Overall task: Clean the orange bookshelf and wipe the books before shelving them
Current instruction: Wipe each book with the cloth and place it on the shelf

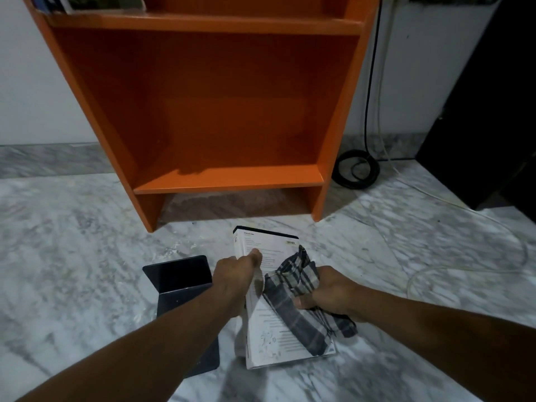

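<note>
The orange bookshelf (203, 105) stands against the wall, its lower compartment bare; a few books (87, 2) lean on the shelf above at the top left. In front of it, above the marble floor, my left hand (235, 274) grips a white-covered book (269, 329) by its left edge, thumb on the cover. My right hand (327, 294) clutches a dark checked cloth (295, 297) bunched against the book's cover. The book's dark far edge points toward the shelf.
A dark blue bent metal bookend (179, 282) lies on the floor under my left forearm. A coiled black cable (355, 169) and a white cord (435, 198) lie right of the shelf. Dark furniture (487, 111) stands at the far right.
</note>
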Available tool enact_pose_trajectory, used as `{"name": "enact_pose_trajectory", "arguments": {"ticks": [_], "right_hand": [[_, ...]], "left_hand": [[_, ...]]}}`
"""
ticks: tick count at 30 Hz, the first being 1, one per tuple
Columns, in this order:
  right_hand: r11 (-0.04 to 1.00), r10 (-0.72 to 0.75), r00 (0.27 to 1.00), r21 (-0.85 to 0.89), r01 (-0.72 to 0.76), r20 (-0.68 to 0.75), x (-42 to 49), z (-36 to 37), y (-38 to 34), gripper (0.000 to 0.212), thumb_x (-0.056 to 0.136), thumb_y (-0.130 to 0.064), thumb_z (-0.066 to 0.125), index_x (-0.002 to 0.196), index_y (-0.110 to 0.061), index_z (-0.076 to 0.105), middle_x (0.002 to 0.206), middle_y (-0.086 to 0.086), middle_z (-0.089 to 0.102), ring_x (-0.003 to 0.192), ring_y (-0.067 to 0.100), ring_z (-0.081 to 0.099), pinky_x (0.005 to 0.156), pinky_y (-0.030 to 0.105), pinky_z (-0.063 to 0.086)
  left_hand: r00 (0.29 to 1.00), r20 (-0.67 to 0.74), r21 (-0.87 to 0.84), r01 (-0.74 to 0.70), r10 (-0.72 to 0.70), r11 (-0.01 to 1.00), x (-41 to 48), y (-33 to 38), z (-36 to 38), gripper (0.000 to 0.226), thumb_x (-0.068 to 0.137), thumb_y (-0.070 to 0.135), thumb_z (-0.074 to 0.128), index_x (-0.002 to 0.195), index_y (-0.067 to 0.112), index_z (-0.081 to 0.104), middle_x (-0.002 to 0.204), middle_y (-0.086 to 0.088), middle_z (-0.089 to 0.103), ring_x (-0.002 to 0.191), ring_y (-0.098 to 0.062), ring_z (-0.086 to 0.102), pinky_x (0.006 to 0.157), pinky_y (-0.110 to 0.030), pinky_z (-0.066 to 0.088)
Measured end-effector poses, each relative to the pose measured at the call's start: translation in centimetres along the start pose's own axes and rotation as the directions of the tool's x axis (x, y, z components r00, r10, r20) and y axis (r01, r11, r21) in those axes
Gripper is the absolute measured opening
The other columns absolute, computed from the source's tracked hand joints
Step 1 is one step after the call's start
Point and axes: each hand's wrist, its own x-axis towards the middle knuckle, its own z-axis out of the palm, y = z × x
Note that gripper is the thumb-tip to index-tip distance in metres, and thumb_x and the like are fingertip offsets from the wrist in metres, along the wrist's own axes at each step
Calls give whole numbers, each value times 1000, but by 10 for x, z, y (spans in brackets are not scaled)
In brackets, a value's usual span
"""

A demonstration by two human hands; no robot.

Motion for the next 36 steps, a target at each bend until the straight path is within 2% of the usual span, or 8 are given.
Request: {"name": "enact_pose_trajectory", "arguments": {"ticks": [4,8,10,16,23,28,33,36], "right_hand": [[1000,9,1000,-14,-9,-18,-2,7,-1,49,67,-26,89,109,-13,67,102,2,71,95,18,65,89,34,55],[999,12,999,-40,-14,-39,-2,14,2,48,68,-28,88,108,-15,66,100,1,70,93,16,65,86,30,55],[998,15,999,-53,-17,-50,-1,16,3,51,66,-29,89,109,-16,65,101,1,70,93,17,64,88,33,55],[1000,1,998,-25,-3,-65,-2,14,11,89,65,-30,89,140,-11,46,103,-3,70,92,14,64,78,24,52],[998,-20,995,63,26,-97,-14,13,12,84,68,-24,88,139,-6,47,93,-7,71,83,5,64,65,15,50],[978,-93,986,171,117,-138,-34,-1,-16,36,72,-23,86,102,-17,69,94,-3,73,86,11,68,82,27,56],[929,-236,945,232,287,-226,-54,-46,-82,19,79,-15,81,88,-24,67,84,-8,72,74,7,68,61,19,53],[889,-341,904,223,399,-259,-72,-79,-125,18,81,-15,79,92,-23,67,88,-5,73,71,6,69,58,18,51]], "left_hand": [[999,47,-21,-17,18,1000,-2,2,-3,38,87,28,69,109,-2,63,112,-23,67,90,-33,63,87,-45,56],[997,3,142,-73,73,987,-2,4,-2,37,86,25,70,106,-6,63,111,-24,67,69,-23,56,60,-30,49],[992,-108,272,-35,66,962,-4,6,0,41,78,36,77,93,1,64,100,-16,69,75,-25,61,71,-33,54],[988,-104,214,-86,110,973,-12,10,0,44,77,28,82,104,2,59,92,-15,65,77,-24,60,51,-22,38],[999,49,14,-14,14,1000,-14,9,3,48,84,27,62,119,-5,51,111,-19,62,96,-31,59,63,-31,44],[982,-46,-2,-185,185,983,-14,28,-9,31,97,24,55,84,-4,62,84,-17,67,73,-28,60,66,-33,45],[885,243,-178,-361,397,915,-30,80,-36,41,104,37,40,109,4,63,103,-3,74,105,-25,63,82,-33,56],[814,381,-305,-337,439,891,-54,137,-49,55,106,44,26,152,13,28,156,1,32,144,-21,30,117,-40,25]]}}
